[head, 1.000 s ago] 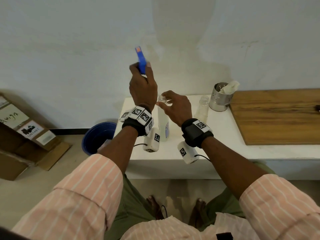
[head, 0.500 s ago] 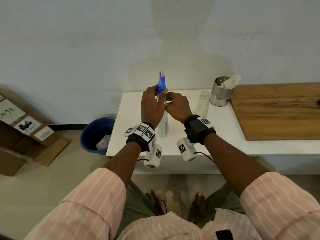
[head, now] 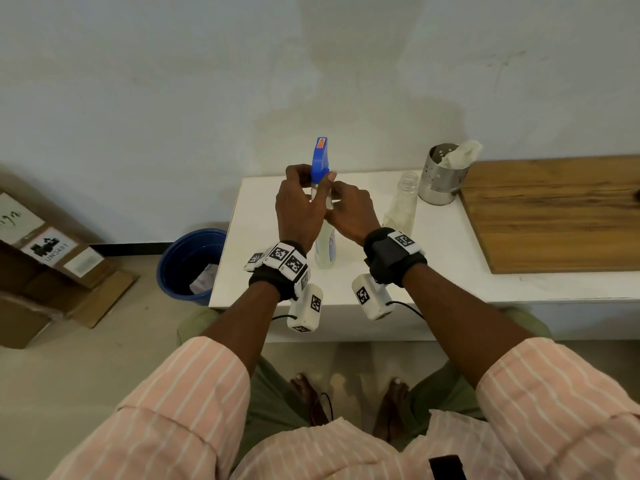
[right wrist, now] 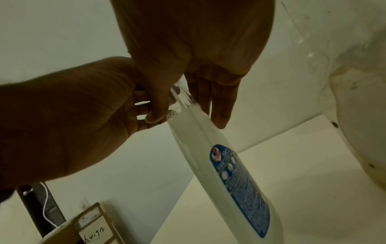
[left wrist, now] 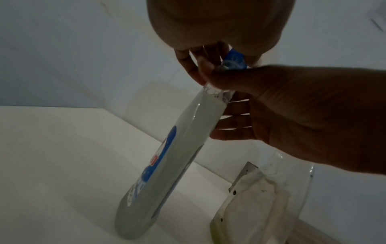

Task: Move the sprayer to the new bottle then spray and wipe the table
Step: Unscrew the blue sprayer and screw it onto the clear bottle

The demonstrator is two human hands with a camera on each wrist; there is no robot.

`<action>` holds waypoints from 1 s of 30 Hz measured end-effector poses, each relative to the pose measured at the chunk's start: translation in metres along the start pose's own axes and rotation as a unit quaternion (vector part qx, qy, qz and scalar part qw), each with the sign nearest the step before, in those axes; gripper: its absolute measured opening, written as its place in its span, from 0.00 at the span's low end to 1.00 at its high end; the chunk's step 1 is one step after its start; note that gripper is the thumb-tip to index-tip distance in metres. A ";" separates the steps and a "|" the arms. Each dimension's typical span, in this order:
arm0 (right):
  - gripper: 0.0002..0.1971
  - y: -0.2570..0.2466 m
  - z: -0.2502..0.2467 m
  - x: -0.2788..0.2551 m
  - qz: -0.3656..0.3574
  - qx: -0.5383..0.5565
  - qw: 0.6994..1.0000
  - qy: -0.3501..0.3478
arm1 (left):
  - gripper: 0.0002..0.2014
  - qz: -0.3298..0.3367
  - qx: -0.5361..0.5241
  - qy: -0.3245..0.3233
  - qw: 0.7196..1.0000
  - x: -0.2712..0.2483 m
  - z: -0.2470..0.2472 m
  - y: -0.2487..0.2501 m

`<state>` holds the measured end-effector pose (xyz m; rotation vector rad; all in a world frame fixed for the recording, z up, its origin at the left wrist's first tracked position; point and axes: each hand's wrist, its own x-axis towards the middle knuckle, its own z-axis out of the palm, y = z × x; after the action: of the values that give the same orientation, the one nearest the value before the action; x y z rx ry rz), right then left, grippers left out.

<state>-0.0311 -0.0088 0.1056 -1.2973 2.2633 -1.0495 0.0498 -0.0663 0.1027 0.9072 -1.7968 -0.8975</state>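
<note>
The blue sprayer (head: 320, 161) sits on top of the new bottle (head: 325, 249) on the white table (head: 450, 244), the left hand (head: 298, 206) pinching its collar and the right hand (head: 349, 211) wrapped around the bottle's neck, so tightening, spraying and wiping look left to do.

Two bottles are shown on the white tabletop (head: 450, 244): one filled bottle (head: 325, 247) near the front-left corner, fitted with the single blue sprayer (head: 320, 161), and one empty clear bottle (head: 403, 202) toward the back edge. One perforated metal holder (head: 440, 178) with one pale cloth (head: 462, 155) in it and one wooden board (head: 554, 213) are counted along the back and right. Two hands, left (head: 299, 209) and right (head: 351, 213), are counted, and beside the table one blue bucket (head: 187, 261) and one cardboard box (head: 38, 258).
</note>
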 end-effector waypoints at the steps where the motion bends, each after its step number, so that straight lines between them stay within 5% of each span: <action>1: 0.19 0.000 0.001 0.000 -0.001 -0.007 1.000 0.003 | 0.19 0.007 0.013 -0.003 1.000 -0.001 0.001 -0.001; 8: 0.19 0.000 0.001 0.004 0.006 -0.005 1.000 -0.009 | 0.17 0.082 0.081 0.001 0.993 -0.008 0.006 -0.011; 15: 0.19 0.002 -0.001 0.003 -0.012 0.003 1.000 -0.018 | 0.22 -0.002 -0.020 0.030 0.999 -0.009 0.006 -0.004; 21: 0.22 0.001 -0.004 0.002 0.002 0.029 0.999 -0.037 | 0.17 0.061 0.052 0.013 0.997 -0.017 0.009 -0.009; 30: 0.28 0.008 0.002 -0.008 0.047 0.094 0.994 -0.006 | 0.23 -0.003 -0.017 0.016 1.000 -0.008 0.003 -0.006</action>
<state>-0.0308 -0.0007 0.0984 -1.1072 2.1354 -1.1860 0.0506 -0.0616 0.0931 0.9015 -1.7477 -0.9090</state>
